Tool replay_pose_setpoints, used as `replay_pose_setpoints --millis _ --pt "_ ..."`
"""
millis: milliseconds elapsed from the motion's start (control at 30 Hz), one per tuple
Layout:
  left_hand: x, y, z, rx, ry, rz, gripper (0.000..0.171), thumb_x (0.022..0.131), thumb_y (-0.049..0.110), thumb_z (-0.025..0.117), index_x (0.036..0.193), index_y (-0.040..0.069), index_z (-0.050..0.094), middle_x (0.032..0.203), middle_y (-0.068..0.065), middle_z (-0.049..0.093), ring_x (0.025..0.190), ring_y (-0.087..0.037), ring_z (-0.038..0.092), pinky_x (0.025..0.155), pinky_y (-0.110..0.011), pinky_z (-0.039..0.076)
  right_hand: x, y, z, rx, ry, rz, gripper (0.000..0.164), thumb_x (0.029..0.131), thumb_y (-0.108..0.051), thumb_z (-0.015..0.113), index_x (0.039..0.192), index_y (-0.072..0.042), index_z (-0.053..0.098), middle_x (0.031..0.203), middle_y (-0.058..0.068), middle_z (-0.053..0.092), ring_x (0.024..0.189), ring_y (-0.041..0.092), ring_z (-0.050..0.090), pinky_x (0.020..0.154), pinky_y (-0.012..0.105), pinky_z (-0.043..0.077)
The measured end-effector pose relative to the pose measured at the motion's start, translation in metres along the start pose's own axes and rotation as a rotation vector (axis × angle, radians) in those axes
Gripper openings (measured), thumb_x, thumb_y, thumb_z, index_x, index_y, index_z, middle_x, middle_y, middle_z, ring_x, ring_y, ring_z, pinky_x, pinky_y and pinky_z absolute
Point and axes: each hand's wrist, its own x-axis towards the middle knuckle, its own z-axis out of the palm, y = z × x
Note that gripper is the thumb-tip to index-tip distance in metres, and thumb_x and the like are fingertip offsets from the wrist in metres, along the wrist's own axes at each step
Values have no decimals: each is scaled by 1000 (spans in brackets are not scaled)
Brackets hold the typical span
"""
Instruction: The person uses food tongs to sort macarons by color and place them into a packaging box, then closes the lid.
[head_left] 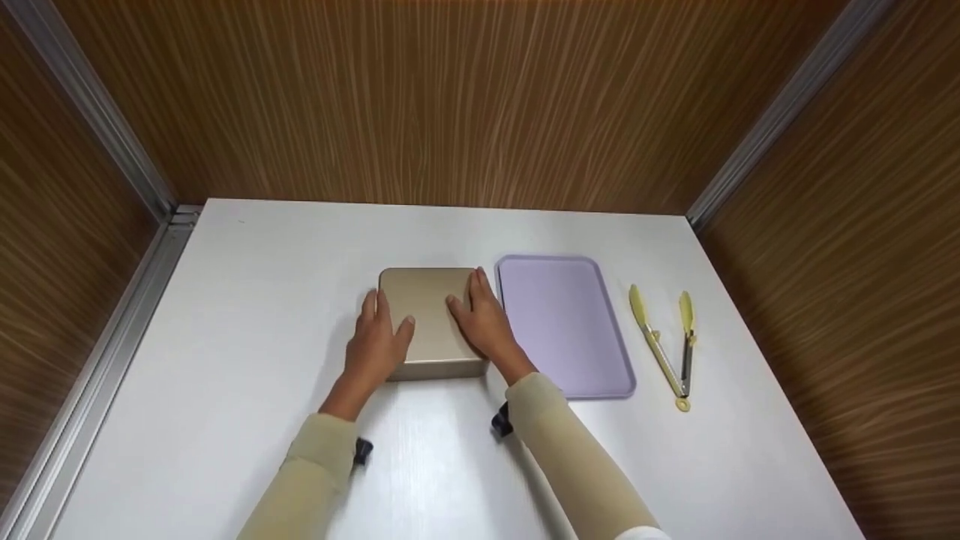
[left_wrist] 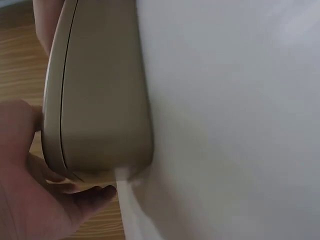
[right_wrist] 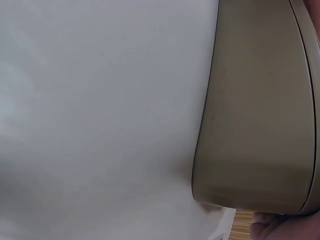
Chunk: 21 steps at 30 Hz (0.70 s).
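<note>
A gold-beige rectangular tin box (head_left: 427, 319) with rounded corners lies flat on the white table. In the left wrist view, a thin seam near the top of the box (left_wrist: 102, 90) marks off a shallow lid (left_wrist: 56, 95). My left hand (head_left: 373, 346) holds the left side, fingers along the side and thumb at the top edge. On the opposite side my right hand (head_left: 487, 328) grips the box, its thumb over the top and its fingers at the far right corner. Most of those right fingers are hidden behind the box (right_wrist: 255, 110) in the right wrist view.
Close to the box's right side lies a lilac rectangular tray (head_left: 566, 322). Farther right, a pair of tongs (head_left: 667, 366) with yellow tips lies spread apart. Wood-grain panels (head_left: 450, 105) wall in the table (head_left: 247, 322) at the back and both sides.
</note>
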Motion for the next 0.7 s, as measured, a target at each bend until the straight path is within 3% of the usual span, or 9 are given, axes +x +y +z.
replay_pose_setpoints --millis 167,333,467,700 --pt "27 -8 -5 43 -88 57 85 105 53 41 162 3 2 171 -9 -12 157 -33 4 116 -59 33 0 1 4 9 0 -3 81 103 -51 49 162 -5 16 171 8 11 156 24 17 126 41 21" --pt "36 -17 -4 6 -134 66 89 103 58 41 162 8 -3 170 -4 -14 158 -29 -3 125 -52 20 1 3 8 10 -5 1 81 103 -52 49 162 -6 16 171 8 11 155 25 18 125 42 24" --pt "37 -19 0 -49 -134 51 94 101 61 44 162 12 -6 170 -2 -14 158 -28 -1 126 -50 17 1 4 8 1 12 -1 81 103 -51 50 161 -5 19 170 11 14 155 25 20 125 43 25" --pt "39 -16 2 -63 -113 18 95 99 63 47 163 14 -5 171 1 -13 157 -30 8 124 -52 21 3 4 4 5 21 5 81 102 -51 51 161 -5 20 170 10 15 155 25 20 125 42 24"
